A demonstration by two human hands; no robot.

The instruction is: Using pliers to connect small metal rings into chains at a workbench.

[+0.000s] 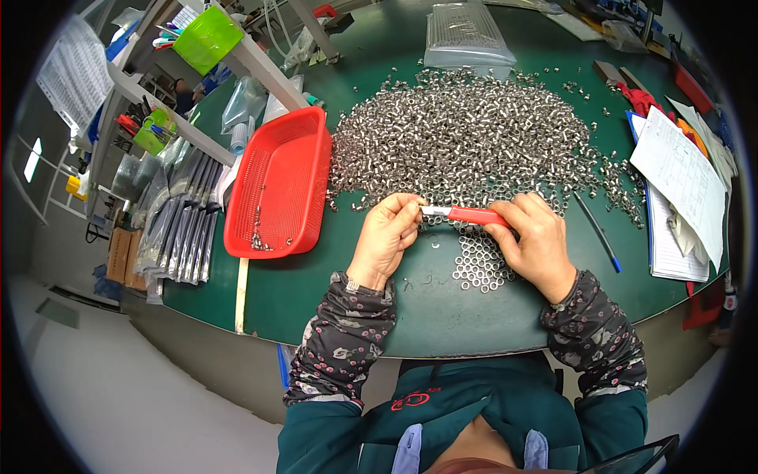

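My right hand [538, 241] is closed round the red handle of a knife [474, 215], whose short silver blade points left. At the blade's tip, the thumb and fingers of my left hand [387, 237] are pinched together; whatever small thing is in them is hidden. Just beyond both hands spreads a large heap of small metal rings [466, 130]. A flat patch of rings standing on end [480, 262] reaches toward me, beside my right hand. Thin metal shavings [429, 279] lie on the green table [355, 324] below the blade.
Left of the heap, a red plastic basket [312, 197] holds a few metal pieces. Bagged strips [183, 221] are stacked at the far left, near a shelf post [264, 67]. On the right lie a blue pen [598, 231] and papers [681, 178]. A clear-wrapped pack [467, 35] sits behind.
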